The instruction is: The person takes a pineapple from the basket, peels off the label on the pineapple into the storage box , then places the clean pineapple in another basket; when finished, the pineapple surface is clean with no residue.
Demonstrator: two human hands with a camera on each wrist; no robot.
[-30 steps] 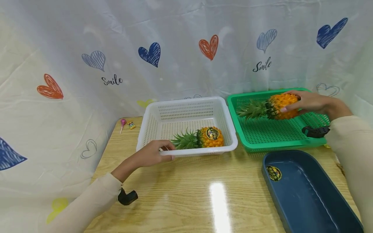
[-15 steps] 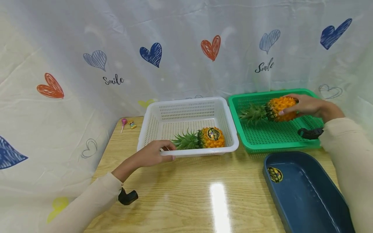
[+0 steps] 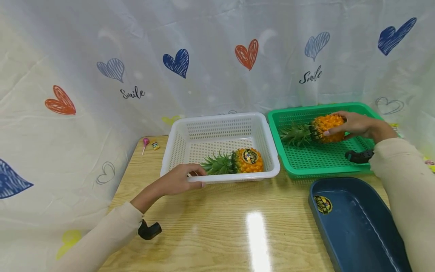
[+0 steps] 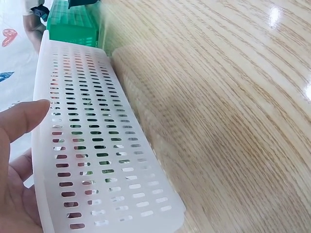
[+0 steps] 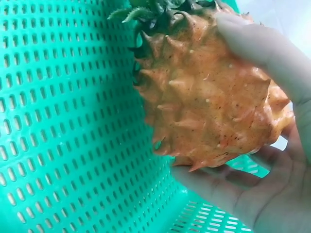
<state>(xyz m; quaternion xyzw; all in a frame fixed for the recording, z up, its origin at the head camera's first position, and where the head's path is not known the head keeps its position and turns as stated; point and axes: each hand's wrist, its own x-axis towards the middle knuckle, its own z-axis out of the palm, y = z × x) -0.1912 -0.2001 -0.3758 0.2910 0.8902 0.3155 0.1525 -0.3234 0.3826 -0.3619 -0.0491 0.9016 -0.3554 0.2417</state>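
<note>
My right hand (image 3: 357, 124) grips a small orange pineapple (image 3: 327, 128) by its fruit end, thumb on one side and fingers on the other. Its green crown points left, inside the green basket (image 3: 319, 172). In the right wrist view the spiky fruit (image 5: 209, 92) is close over the perforated basket floor. My left hand (image 3: 180, 179) pinches the front rim of the white basket (image 3: 221, 116), thumb outside and fingers over the inner side. A second pineapple (image 3: 249, 160) with a round black-and-gold sticker lies along the front inside the white basket.
A dark blue tray (image 3: 353, 226) stands at front right, with a round sticker (image 3: 323, 204) at its left side. A pink lollipop (image 3: 145, 141) and a small wrapped candy (image 3: 155, 145) lie at the back left of the wooden table (image 3: 204, 226). Behind hangs a white curtain (image 3: 210, 37) with hearts.
My right hand has lowered the pineapple slightly into the green basket and shifted a little left. The left hand keeps its grip on the white basket's rim.
</note>
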